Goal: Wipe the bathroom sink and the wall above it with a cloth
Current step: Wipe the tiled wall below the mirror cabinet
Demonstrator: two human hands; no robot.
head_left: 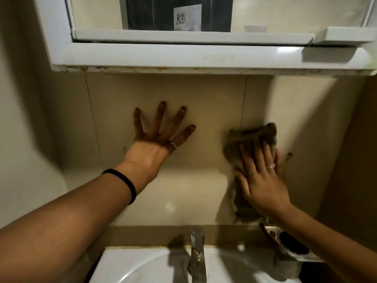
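My right hand lies flat on a brown-grey cloth, pressing it against the beige tiled wall to the right of centre. The cloth is blurred and hangs down to just above the counter strip. My left hand rests flat on the same wall further left, fingers spread wide, holding nothing. A black band circles the left wrist. Below, the white sink fills the bottom edge, with a metal tap standing at its back.
A white mirror cabinet juts out over the wall above both hands. A metal holder with a dark round opening sits on the counter under my right forearm. A side wall closes in on the right.
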